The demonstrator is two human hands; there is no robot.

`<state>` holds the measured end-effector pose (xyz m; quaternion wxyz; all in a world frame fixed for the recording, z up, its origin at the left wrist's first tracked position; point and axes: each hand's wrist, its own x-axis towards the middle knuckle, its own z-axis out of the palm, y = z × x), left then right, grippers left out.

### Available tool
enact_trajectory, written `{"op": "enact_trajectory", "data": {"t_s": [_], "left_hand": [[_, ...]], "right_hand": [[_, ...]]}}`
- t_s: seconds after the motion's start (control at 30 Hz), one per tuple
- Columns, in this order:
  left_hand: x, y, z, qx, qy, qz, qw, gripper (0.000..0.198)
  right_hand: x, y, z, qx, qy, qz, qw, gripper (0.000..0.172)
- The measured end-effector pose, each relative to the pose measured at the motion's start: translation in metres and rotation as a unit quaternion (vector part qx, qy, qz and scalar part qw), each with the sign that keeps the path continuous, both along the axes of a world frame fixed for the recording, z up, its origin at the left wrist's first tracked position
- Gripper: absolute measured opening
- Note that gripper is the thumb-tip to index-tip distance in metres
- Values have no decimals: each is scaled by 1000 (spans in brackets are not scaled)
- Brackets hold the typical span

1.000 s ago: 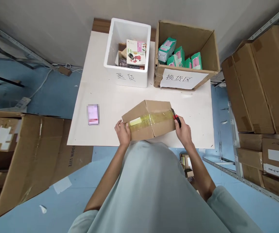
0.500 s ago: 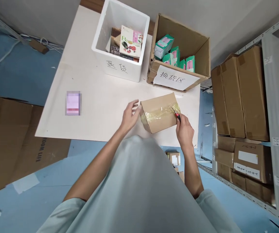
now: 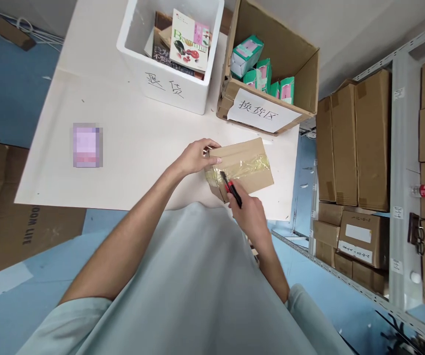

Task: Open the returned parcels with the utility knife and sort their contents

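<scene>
A small cardboard box point(image 3: 245, 152) lies on the white table point(image 3: 138, 162), with clear yellowish packing tape point(image 3: 251, 168) running along its top and down its left end. My left hand point(image 3: 196, 157) grips the box's upper left corner, thumb on top and fingers over the far edge. In my right hand point(image 3: 250, 211) is a black and red utility knife point(image 3: 233, 193). Its tip points at the taped left part of the box top; whether the blade touches the tape I cannot tell.
Behind the box stand a white foam box point(image 3: 173, 96) holding books and an open carton point(image 3: 271, 118) of green and pink packs. A blurred pinkish item point(image 3: 87, 145) lies on the left. Metal shelving point(image 3: 401, 197) with cartons rises on the right.
The knife has moved from the box's right end to its left end. My left hand has gone from beside the box to gripping its corner. The view has shifted right.
</scene>
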<state>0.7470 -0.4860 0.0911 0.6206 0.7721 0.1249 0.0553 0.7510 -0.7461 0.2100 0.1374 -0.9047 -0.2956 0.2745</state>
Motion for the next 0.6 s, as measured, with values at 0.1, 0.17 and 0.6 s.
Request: {"op": "enact_trajectory", "data": {"t_s": [0.1,0.17,0.6], "left_hand": [[-4,0,3,-11,-3,5,1000,47],[-7,1,4,-20,-2,6,1000,48],[-9,7,0,-35,10,25,999,52]], "right_hand": [[-4,21,-7,-31,-24,31,999,59],[-4,28,-6,-54,-31,45,997,60],[-16,83,6,-195,-42,105,974,64]]}}
